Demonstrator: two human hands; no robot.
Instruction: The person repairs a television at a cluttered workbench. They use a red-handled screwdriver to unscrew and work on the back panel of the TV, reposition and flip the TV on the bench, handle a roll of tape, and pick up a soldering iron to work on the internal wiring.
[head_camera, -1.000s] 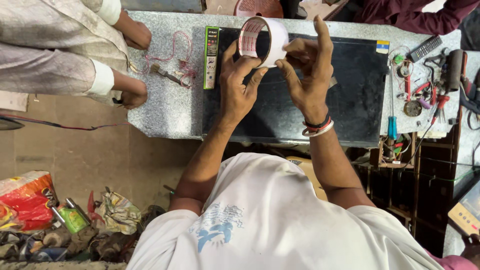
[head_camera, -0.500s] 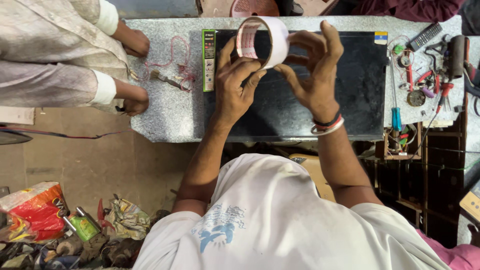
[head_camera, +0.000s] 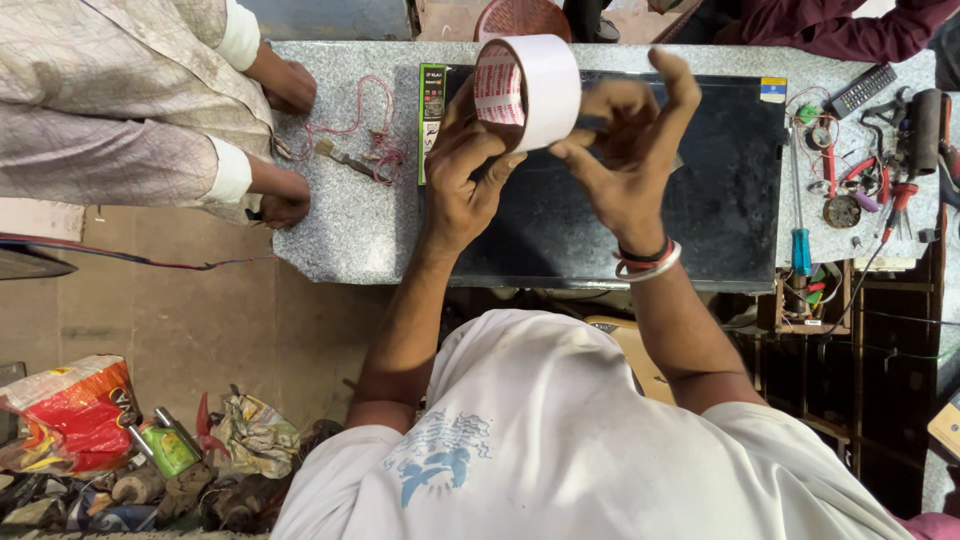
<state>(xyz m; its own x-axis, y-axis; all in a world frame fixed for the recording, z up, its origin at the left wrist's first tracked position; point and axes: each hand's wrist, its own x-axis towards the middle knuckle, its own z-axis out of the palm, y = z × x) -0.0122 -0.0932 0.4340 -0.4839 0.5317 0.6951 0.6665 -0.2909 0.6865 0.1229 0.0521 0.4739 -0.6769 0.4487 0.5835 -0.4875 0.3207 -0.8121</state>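
Two hands are being held up over a stone bench (head_camera: 350, 240), both closed on one tape roll (head_camera: 530, 90). The roll, white outside with red print on its inner core, is being gripped from below and from the left by the left hand (head_camera: 465, 175), whose thumb is being pressed against the outer face. The right hand (head_camera: 625, 150) is being kept against the roll's right side, index finger raised and the other fingertips pinched at the tape's edge; whether a loose end is being pulled cannot be told. Red and white bangles (head_camera: 648, 262) are being worn on the right wrist. Beneath the roll, a flat dark panel (head_camera: 720, 200) is lying face-up on the bench. Screwdrivers and pliers (head_camera: 860, 170) are being kept in a heap to the panel's right. At the bench's left end, red wire (head_camera: 355, 130) is being handled by another person's hands (head_camera: 285, 150).
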